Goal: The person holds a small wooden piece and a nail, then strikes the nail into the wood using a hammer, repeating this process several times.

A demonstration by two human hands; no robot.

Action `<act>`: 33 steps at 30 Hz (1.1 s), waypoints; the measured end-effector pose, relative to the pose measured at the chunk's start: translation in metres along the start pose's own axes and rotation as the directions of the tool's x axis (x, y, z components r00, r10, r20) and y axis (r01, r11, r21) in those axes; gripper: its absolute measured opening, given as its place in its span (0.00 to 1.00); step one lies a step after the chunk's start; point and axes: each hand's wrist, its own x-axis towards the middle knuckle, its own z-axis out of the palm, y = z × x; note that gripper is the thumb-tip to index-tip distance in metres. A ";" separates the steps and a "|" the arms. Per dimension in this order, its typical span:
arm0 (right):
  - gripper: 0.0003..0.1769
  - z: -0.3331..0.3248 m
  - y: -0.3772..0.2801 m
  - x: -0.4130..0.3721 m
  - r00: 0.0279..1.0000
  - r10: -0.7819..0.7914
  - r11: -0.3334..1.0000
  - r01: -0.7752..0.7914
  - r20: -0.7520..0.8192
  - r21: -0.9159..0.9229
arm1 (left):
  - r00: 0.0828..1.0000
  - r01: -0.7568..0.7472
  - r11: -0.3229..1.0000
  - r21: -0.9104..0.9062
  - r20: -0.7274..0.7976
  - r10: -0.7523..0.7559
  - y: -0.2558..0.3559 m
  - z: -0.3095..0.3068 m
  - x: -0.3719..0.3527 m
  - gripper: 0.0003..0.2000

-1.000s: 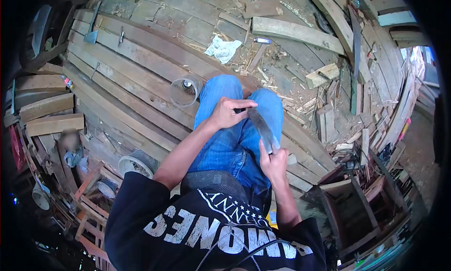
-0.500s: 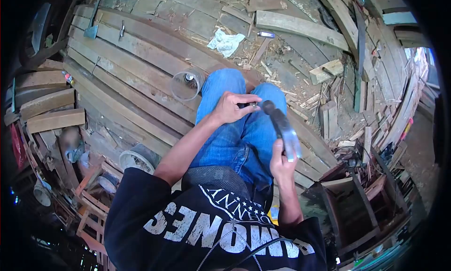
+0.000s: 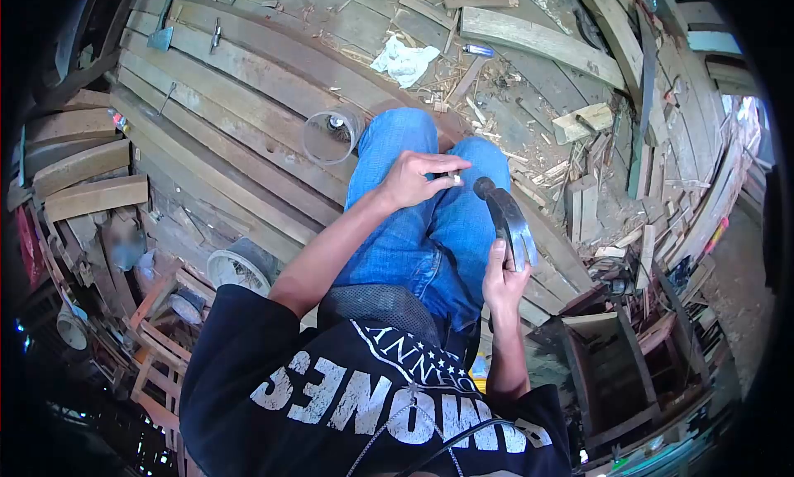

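My left hand (image 3: 413,179) is over my knees, with thumb and fingers pinched on a small metallic piece (image 3: 455,179) too small to name. To its right, my right hand (image 3: 503,285) is closed round a claw hammer (image 3: 509,221). The hammer's dark round face points toward my left hand, and its shiny claws lie just above my right fingers. Its handle is mostly hidden. A gap separates the hammer from the small piece. Left of my knee, a clear plastic tub (image 3: 318,138) with dark small items inside rests on the planks.
Long wooden planks (image 3: 223,113) run to the left, carrying a flat-bladed tool (image 3: 161,37). A white cloth (image 3: 405,61), wood scraps and a thick timber (image 3: 542,47) lie ahead. A bucket (image 3: 238,266) stands behind my left arm. Wooden frames (image 3: 616,369) stand at the right.
The hammer has shifted slightly right, away from the small piece. My left fingers have straightened a little over the piece, which stays pinched. The whole view has tilted slightly.
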 end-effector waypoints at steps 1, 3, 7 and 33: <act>0.17 0.001 0.000 0.000 1.000 0.014 1.000 -0.014 -0.003 0.010 | 1.000 0.011 1.000 -0.011 0.003 -0.011 0.002 0.000 0.001 0.17; 0.18 0.004 0.000 0.002 1.000 0.006 1.000 -0.005 -0.016 0.022 | 1.000 0.022 0.999 -0.023 0.007 -0.022 0.003 0.000 0.003 0.18; 0.18 0.004 0.003 0.004 1.000 0.029 0.999 -0.028 -0.008 0.045 | 0.997 0.019 0.998 -0.057 0.075 -0.014 0.003 0.001 0.004 0.25; 0.12 0.006 -0.005 0.005 0.999 -0.027 1.000 0.027 0.021 -0.015 | 0.999 -0.029 0.999 -0.042 -0.018 0.028 0.004 -0.002 -0.002 0.13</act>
